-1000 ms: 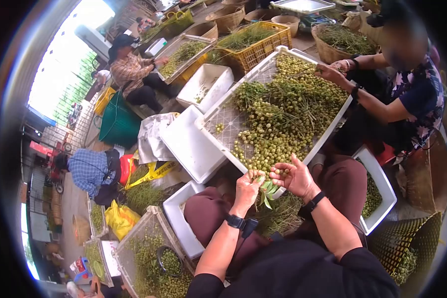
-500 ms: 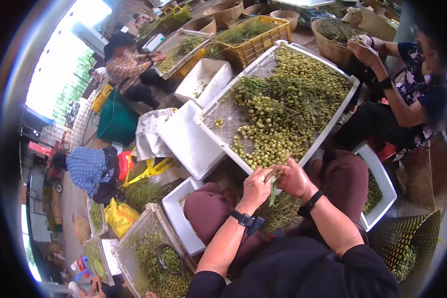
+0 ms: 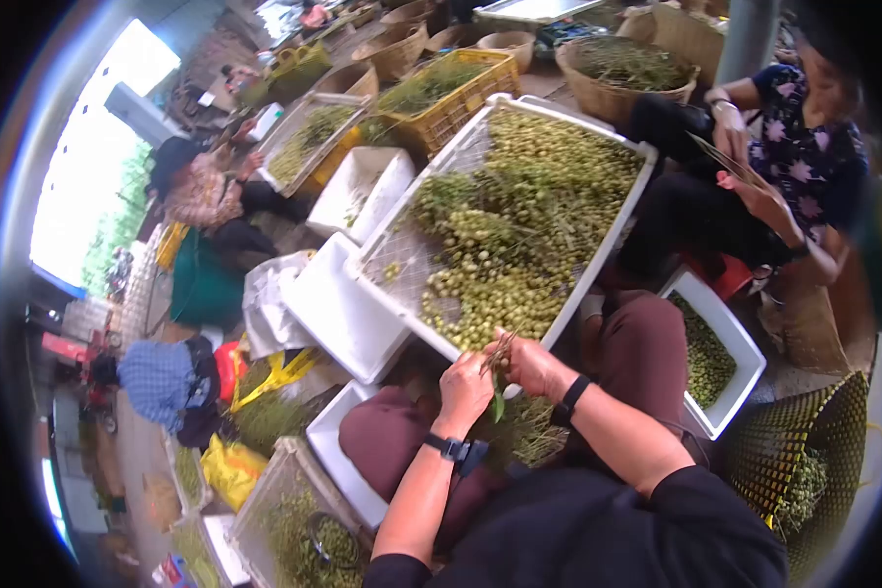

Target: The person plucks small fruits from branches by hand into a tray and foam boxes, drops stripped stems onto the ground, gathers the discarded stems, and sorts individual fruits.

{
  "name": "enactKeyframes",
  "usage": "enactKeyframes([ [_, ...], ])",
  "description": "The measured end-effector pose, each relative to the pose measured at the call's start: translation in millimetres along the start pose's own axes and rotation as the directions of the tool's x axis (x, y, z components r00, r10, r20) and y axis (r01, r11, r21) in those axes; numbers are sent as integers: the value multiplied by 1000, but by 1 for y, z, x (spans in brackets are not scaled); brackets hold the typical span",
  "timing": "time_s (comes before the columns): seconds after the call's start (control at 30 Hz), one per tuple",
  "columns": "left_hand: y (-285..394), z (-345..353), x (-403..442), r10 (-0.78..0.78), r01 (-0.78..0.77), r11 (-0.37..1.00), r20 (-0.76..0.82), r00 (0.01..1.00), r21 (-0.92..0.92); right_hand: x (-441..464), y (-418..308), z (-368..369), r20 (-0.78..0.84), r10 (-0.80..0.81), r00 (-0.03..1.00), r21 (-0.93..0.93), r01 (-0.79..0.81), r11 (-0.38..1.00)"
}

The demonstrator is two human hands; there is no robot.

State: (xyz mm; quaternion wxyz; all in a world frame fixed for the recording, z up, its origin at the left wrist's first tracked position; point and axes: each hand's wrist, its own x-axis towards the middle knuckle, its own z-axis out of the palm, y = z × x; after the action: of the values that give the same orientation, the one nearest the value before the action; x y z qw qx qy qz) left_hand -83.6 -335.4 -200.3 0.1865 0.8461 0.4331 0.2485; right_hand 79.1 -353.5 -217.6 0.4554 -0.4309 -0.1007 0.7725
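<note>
Just over the near edge of a white mesh-bottomed tray (image 3: 647, 162), my two hands are close together. My left hand (image 3: 465, 392) is closed on a thin brown-stemmed sprig (image 3: 501, 365), with a green leaf hanging below. Facing it, my right hand (image 3: 537, 368) has its fingers closed on the same sprig; the exact fingertip contact is partly hidden. Small round yellow-green fruits (image 3: 505, 235) with stalks and leaves are heaped in the tray. Under my hands, between my knees, lie loose cut stems (image 3: 539, 431).
To the right, a white tub (image 3: 750, 377) holds more fruits beside a black-and-yellow woven basket (image 3: 784, 461). A co-worker (image 3: 804, 137) sits at the upper right holding stems. White foam boxes (image 3: 348, 304) stand left of the tray. Behind are a yellow crate (image 3: 461, 93) and a wicker basket (image 3: 622, 93).
The view has shifted, so most things sit further left. My hands stay together on the sprig. The co-worker at right has lowered their hands.
</note>
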Motion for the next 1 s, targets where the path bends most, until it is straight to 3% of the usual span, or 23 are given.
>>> enactKeyframes([
  [0.17, 21, -31, -2, 54, -48, 996, -86, 995, 74, 16, 13, 4, 132, -81, 988, -2, 82, 997],
  [0.23, 25, -36, -5, 66, -61, 987, -31, 997, 152, 5, 5, -3, 313, -147, 938, -253, 231, 939],
  [0.3, 29, -35, -7, 35, -33, 994, -17, 999, 108, -10, -3, 13, 155, -65, 986, -110, 83, 990],
  [0.37, 29, -33, -8, 42, -39, 998, -46, 998, 58, -20, -11, 16, 85, -85, 993, -139, 96, 986],
  [0.43, 28, -25, -9, 59, -61, 998, -102, 993, -22, -22, -10, 7, 131, -148, 980, -235, 175, 956],
  [0.5, 32, -18, -19, 6, -9, 997, -43, 999, -81, -29, -9, -3, 133, -148, 980, -329, 185, 926],
  [0.53, 30, -11, -21, -10, 9, 996, -21, 1000, -84, -36, -5, -8, 34, -123, 992, -401, 126, 908],
  [0.57, 27, -2, -22, -7, -9, 991, -115, 993, -132, -33, -5, -5, -44, -136, 990, -465, 100, 880],
  [0.6, 16, 13, -22, 48, -75, 988, -205, 978, -131, -22, 6, -1, -96, -170, 981, -338, 129, 932],
  [0.63, 17, 14, -22, -17, -2, 991, -134, 991, -137, -15, 15, 0, -168, -166, 972, -197, 132, 971],
  [0.7, 15, 25, -27, -61, 32, 985, -173, 983, -168, -42, 10, 8, -183, -159, 970, -249, 111, 962],
  [0.73, 19, 20, -26, -157, 125, 966, -129, 979, -225, -50, 6, 4, -114, -68, 991, -257, 37, 966],
  [0.77, 13, 23, -30, -151, 105, 959, -161, 975, -264, -36, 17, -9, -121, -29, 992, -199, 4, 980],
  [0.83, 13, 21, -42, -240, 148, 915, -212, 947, -375, -23, 31, -25, -29, -91, 995, -14, 91, 996],
  [0.93, 4, 29, -64, -370, 315, 813, -18, 929, -490, -22, 33, -47, -114, -51, 992, 14, 53, 999],
  [1.0, 3, 27, -73, -250, 208, 890, -53, 967, -405, -29, 25, -48, -188, -76, 979, -8, 76, 997],
])
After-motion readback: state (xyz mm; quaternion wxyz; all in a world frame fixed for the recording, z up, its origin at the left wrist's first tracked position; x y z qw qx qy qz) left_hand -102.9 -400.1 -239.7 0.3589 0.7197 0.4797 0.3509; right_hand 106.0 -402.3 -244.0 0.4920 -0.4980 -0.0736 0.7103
